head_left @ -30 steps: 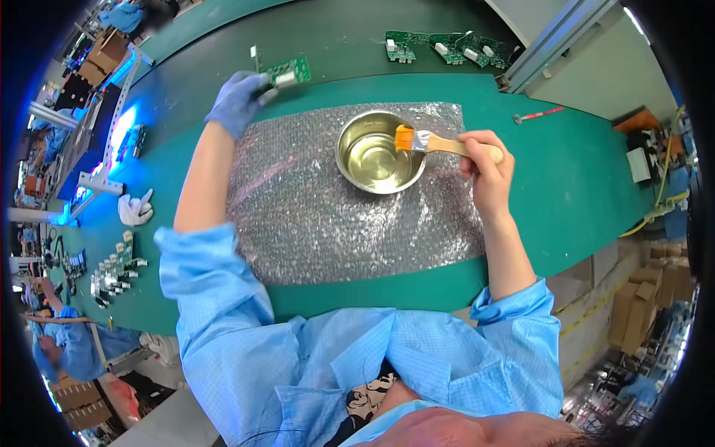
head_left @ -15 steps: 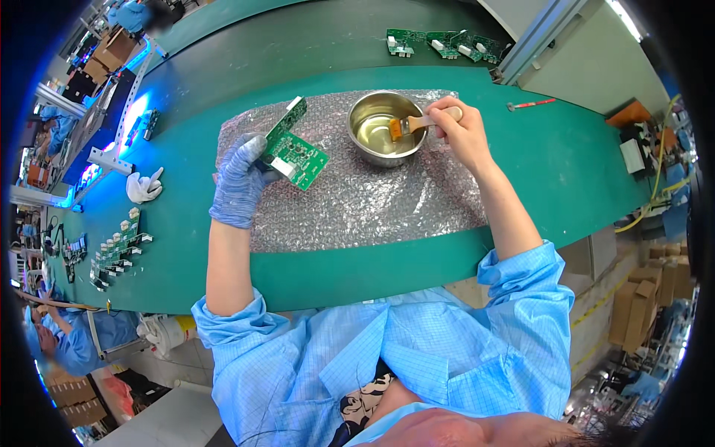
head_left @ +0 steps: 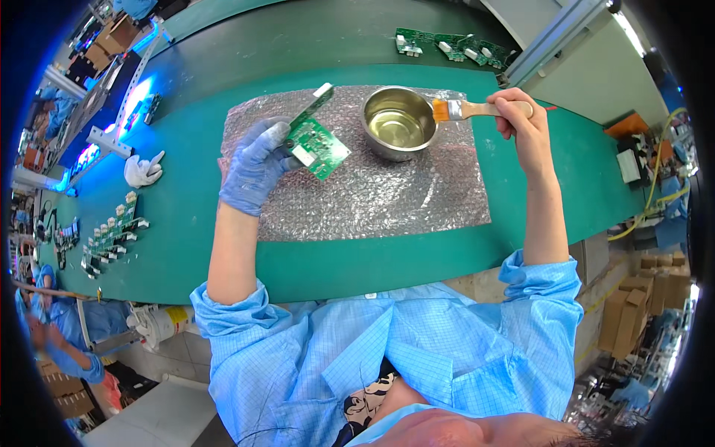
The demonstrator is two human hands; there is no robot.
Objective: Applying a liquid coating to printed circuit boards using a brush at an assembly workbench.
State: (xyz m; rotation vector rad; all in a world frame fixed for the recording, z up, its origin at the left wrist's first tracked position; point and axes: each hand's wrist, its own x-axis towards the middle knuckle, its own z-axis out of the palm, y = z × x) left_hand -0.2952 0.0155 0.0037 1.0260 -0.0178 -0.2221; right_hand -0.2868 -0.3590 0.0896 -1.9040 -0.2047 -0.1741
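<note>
My left hand [head_left: 258, 165], in a bluish glove, is closed on a green circuit board assembly [head_left: 322, 141] made of two boards joined at an angle, with white connectors. It is held tilted above the bubble wrap [head_left: 357, 212]. A steel bowl [head_left: 400, 147] with clear yellowish liquid stands on the wrap, to the right of the boards. My bare right hand [head_left: 521, 123] grips a paintbrush [head_left: 477, 109] by its wooden handle. The brush lies level, its orange bristles at the bowl's right rim; I cannot tell whether they touch it.
Several circuit boards [head_left: 113, 235] stand in a row at the left, near a white glove [head_left: 143, 170]. More boards [head_left: 454, 48] lie at the far right. A lit metal frame [head_left: 119, 141] borders the left side. A panel on a metal post [head_left: 555, 41] rises at the right.
My right hand has drawn the paintbrush out of the bowl and to the right. My left hand has shifted slightly right and up with the circuit board assembly.
</note>
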